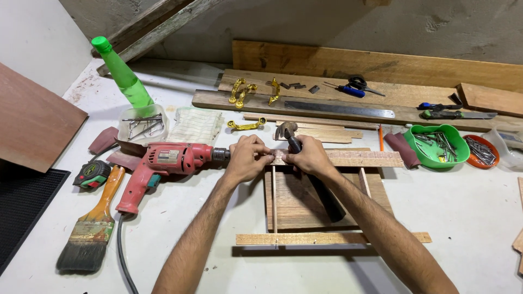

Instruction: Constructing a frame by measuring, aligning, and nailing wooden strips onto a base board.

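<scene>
The left hand (246, 158) pinches narrowly at the left end of a pale, flat wooden slat (348, 158) that lies across the far edge of a brown wooden frame (305, 207) on the white table (468, 218). The right hand (310, 157) grips a black-handled hammer (316, 185), its metal head just beyond the fingers and its handle running back under the forearm. A red electric drill (163, 166) lies just left of the left hand, its chuck almost touching the knuckles. A green plastic bowl of nails (436, 146) sits well apart to the right.

Four gold handles (245, 93), one red drill (169, 163), one paintbrush (93, 226), one hammer (310, 174).
</scene>
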